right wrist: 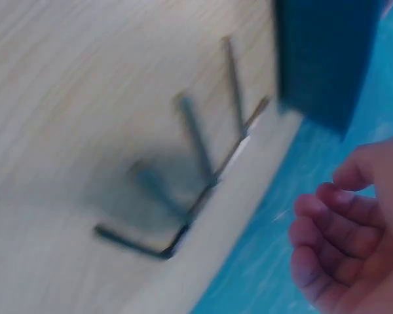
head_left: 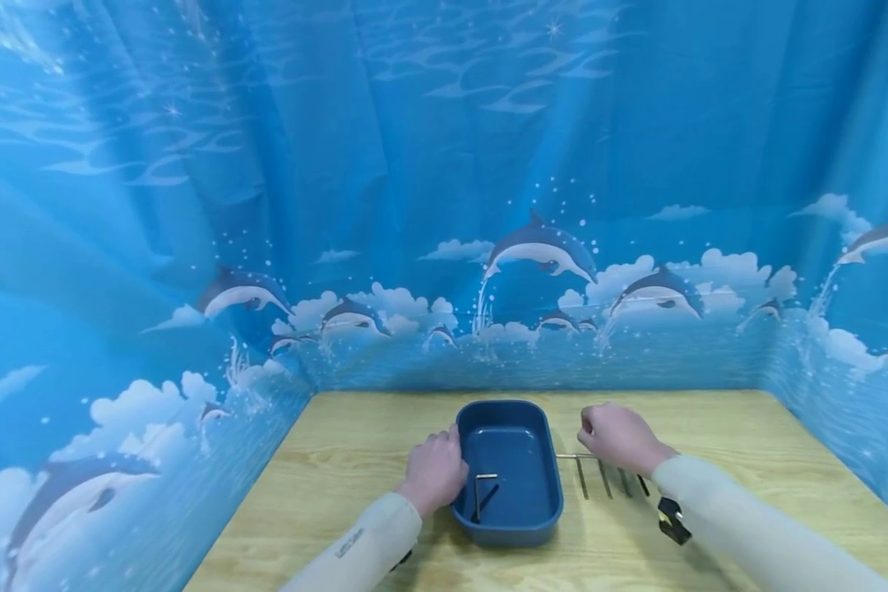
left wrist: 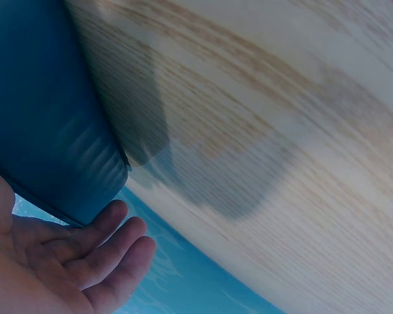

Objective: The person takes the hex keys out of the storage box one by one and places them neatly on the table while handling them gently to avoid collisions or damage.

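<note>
My left hand (head_left: 435, 470) holds the left side of a blue plastic bin (head_left: 509, 536), fingers along the outside of the wall; the thumb is hidden in the left wrist view. Inside the bin lie two hex keys, a silver one (head_left: 477, 493) and a black one (head_left: 490, 498). To the right of the bin, several L-shaped hex keys (right wrist: 195, 137) lie in a row on the table, their short arms in one line. Above that row hovers my right hand (head_left: 623, 437), fingers loosely curled, thumb close to the index fingertip and nothing visible between them.
The light wood table (head_left: 355, 444) carries the bin and keys. A blue curtain (head_left: 414, 205) printed with dolphins hangs behind the table and along both sides. A black wrist device (head_left: 673, 521) sits under the right sleeve.
</note>
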